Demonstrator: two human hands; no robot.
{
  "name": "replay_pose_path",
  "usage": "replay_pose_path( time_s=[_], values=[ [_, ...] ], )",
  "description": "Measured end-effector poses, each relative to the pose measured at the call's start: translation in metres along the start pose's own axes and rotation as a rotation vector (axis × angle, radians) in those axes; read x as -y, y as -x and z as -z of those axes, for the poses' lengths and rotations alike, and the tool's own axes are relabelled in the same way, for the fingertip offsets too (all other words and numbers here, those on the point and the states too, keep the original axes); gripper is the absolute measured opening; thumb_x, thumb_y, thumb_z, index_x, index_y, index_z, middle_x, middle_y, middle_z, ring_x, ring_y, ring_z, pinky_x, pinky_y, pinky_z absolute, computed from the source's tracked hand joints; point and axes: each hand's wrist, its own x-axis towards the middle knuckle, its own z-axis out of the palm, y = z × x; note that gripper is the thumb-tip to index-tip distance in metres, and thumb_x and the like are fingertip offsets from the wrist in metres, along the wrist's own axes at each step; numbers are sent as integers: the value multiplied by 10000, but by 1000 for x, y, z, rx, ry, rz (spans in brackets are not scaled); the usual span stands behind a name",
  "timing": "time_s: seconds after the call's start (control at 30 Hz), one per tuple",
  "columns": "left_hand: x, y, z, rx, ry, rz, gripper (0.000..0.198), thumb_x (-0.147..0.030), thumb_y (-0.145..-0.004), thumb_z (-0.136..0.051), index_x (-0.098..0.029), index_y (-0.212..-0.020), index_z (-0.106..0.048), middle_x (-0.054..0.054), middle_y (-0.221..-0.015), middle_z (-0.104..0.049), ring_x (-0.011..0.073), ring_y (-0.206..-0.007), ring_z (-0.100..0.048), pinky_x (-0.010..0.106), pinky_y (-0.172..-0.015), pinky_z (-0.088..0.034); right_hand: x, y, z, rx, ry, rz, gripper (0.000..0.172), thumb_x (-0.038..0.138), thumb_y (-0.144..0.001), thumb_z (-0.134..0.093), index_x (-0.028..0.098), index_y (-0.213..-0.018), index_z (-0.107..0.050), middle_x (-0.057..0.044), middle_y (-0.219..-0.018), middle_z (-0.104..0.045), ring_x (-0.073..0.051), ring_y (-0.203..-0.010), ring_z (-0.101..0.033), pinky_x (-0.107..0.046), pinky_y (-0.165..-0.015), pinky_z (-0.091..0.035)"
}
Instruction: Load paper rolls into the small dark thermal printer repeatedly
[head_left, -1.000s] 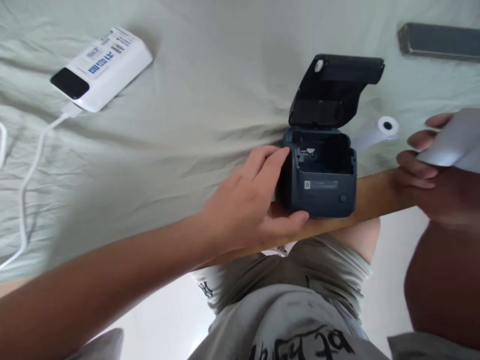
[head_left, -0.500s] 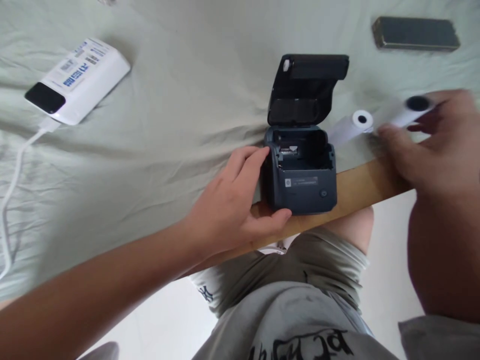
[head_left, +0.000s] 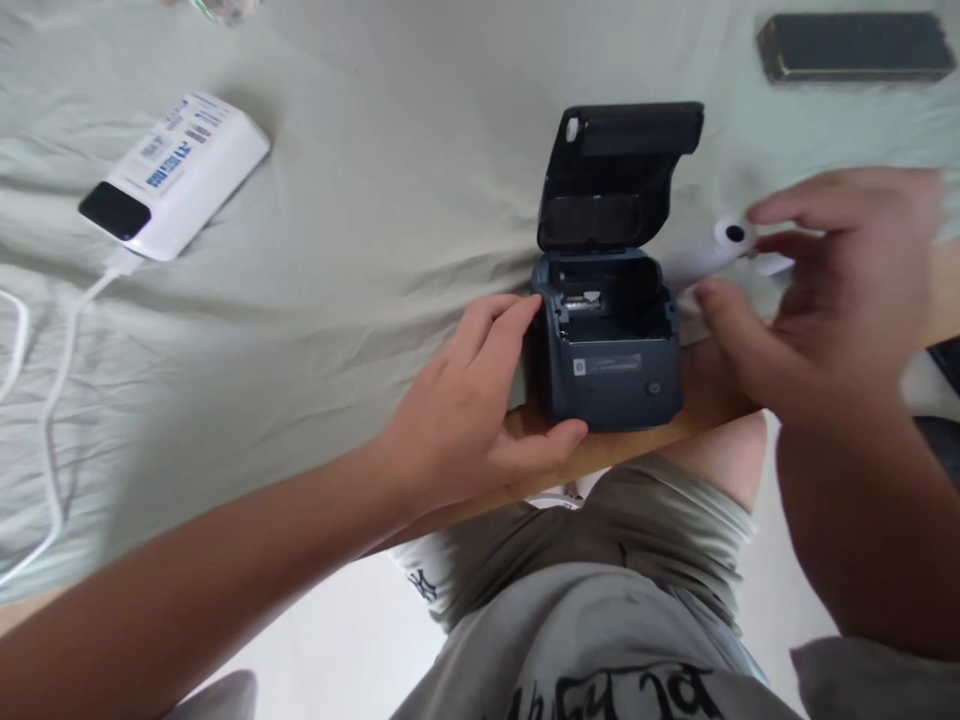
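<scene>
A dark blue portable thermal printer (head_left: 616, 385) stands near the edge with its black lid (head_left: 615, 175) raised and its paper bay exposed. My left hand (head_left: 469, 400) grips the printer's left side, with fingertips on the side and the thumb along the front bottom edge. Right of the printer lies a white paper roll (head_left: 697, 255), its hollow core facing right. My right hand (head_left: 840, 280), slightly blurred, is beside that roll with thumb and fingers apart on either side of its end. Whether it touches the roll I cannot tell. A bit of white shows behind its fingers.
A white power bank (head_left: 202, 180) with a plugged-in white cable (head_left: 56, 430) lies at left on the pale green cloth (head_left: 375, 200). A dark rectangular box (head_left: 855, 48) is at the far right. A wooden edge (head_left: 701, 385) runs in front, above my lap.
My right hand has moved left toward the paper roll beside the printer. The other, dark-cored roll it held has left its grip. My left hand stays on the printer.
</scene>
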Motion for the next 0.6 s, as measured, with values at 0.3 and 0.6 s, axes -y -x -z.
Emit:
replay_pose_path(
  time_s=[0.3,0.6],
  values=[
    [2,0,-2,-9,7,-18,784,-452,-886,-834,-256,-1598,-571,164,-1605,-678,413,-1416,-728,578,-1129,-699,-2,-2,-21,159,-278,-180,558,299,-942,-678,338,-1485,-553,-102,-1331,-802,-203,-968,-748,-362,-770,-587],
    [3,0,-2,-12,-28,-51,781,-454,-907,-807,-201,-1605,-565,185,-1591,-682,394,-1395,-741,537,-1100,-703,12,-8,-15,124,11,-55,442,246,-934,-652,266,-1352,-794,-117,-1191,-784,-272,-1119,-767,-470,-1019,-632]
  ],
)
